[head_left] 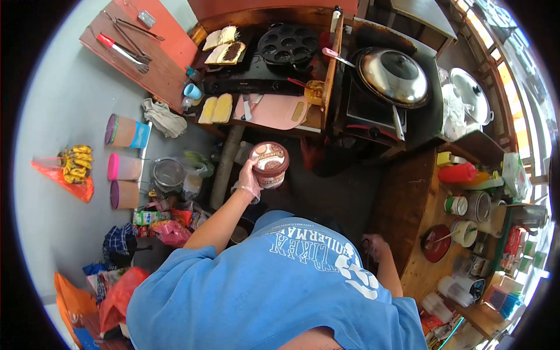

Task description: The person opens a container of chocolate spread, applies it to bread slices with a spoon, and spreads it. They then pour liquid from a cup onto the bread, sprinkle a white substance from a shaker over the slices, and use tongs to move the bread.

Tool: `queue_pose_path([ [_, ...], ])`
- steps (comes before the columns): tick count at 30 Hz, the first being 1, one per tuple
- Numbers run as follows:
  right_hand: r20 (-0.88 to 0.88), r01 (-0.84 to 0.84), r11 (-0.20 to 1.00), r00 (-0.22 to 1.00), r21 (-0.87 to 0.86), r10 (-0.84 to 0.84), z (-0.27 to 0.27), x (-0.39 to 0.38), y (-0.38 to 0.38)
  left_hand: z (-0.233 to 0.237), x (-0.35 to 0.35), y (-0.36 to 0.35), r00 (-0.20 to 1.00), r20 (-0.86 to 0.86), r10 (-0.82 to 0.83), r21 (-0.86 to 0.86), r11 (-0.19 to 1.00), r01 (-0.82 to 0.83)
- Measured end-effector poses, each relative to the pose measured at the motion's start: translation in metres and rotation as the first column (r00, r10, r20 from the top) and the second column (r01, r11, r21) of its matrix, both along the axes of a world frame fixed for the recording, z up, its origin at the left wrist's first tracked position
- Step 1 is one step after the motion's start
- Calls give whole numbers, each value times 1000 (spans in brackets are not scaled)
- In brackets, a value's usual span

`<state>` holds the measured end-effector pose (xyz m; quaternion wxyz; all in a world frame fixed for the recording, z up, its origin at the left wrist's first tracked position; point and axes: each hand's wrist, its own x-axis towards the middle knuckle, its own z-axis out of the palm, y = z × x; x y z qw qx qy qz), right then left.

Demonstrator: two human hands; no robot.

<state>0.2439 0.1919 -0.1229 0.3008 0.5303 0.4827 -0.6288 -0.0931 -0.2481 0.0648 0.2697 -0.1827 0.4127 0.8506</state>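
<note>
My left hand [251,179], in a clear plastic glove, grips a round tub [270,163] with a brown lid and "Goldenfil" lettering, held out over the floor in front of me. My right hand [377,247], also gloved, hangs low beside my body near the wooden counter [402,216]; its fingers are too small and dim to read. Beyond the tub, a pink cutting board [274,111] carries a knife [247,107] and another handled tool. Bread slices with yellow spread [216,109] lie left of it. Topped bread [226,53] rests on the black griddle [248,64].
A round-hollowed pan [287,44] sits behind the board. To its right, a lidded wok [392,76] stands on a stove. Sauce bottles [458,172], jars and a dark red bowl [436,242] crowd the right counter. Plastic containers [123,167] and bananas [77,164] are along the left wall.
</note>
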Motion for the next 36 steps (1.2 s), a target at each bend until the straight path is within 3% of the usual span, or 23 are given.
queue_pose_path([
  [1,-32,-73,988,996,137,78,43,-49,-18,-1,-22,2,999,13,49,35,998,-50],
  [3,-73,-177,967,978,183,193,126,-139,-48,-35,-74,0,993,33,110,38,993,-111],
  [5,-142,-394,915,904,84,402,118,-217,-64,-63,-123,0,987,45,153,0,988,-154],
  [6,-246,-375,927,898,8,365,131,-255,-83,-70,-146,5,986,45,159,-62,986,-156],
  [8,-385,-359,927,875,-106,295,162,-331,-135,-38,-178,20,988,-6,157,-178,972,-155],
  [9,-424,-363,921,863,-140,275,174,-367,-160,-44,-197,21,991,-42,124,-136,982,-128],
  [11,-441,-222,974,878,-37,184,191,-434,-210,-48,-226,26,990,-122,64,-184,979,-86],
  [13,-418,-104,995,903,8,98,158,-490,-231,-73,-251,27,973,-229,0,-240,969,-57],
  [14,-405,-90,996,911,2,83,148,-508,-236,-68,-257,30,978,-207,14,-177,983,-52],
  [16,-447,3,997,893,-81,-39,130,-534,-244,-58,-264,32,985,-175,0,-234,971,-42],
  [18,-438,75,996,895,-41,-86,117,-542,-248,-47,-267,29,984,-160,-73,-236,971,34],
  [20,-407,282,940,848,-194,-339,114,-542,-249,-49,-271,20,979,-147,-139,-231,968,103],
  [23,-386,427,864,774,-267,-502,123,-540,-251,-56,-276,3,827,-300,-475,-501,817,287],
  [25,-362,486,798,715,-357,-598,124,-536,-247,-51,-283,-4,773,-331,-541,-539,781,316],
  [27,-356,508,786,704,-353,-615,119,-534,-245,-39,-293,-8,710,-365,-602,-580,744,332],
  [29,-352,525,774,692,-353,-630,113,-532,-244,-28,-309,-9,496,-440,-749,-806,573,149],
  [30,-338,533,743,668,-405,-663,110,-531,-243,-22,-318,-8,494,-441,-749,-807,571,147],
  [32,-322,539,706,640,-459,-698,107,-530,-249,-14,-333,-8,478,-251,-842,-867,415,276],
  [33,-371,531,727,630,-435,-682,108,-528,-253,-23,-336,-5,548,-257,-796,-817,481,316],
  [36,-451,510,747,596,-427,-664,106,-524,-266,-44,-353,-2,551,-246,-797,-795,491,356],
])
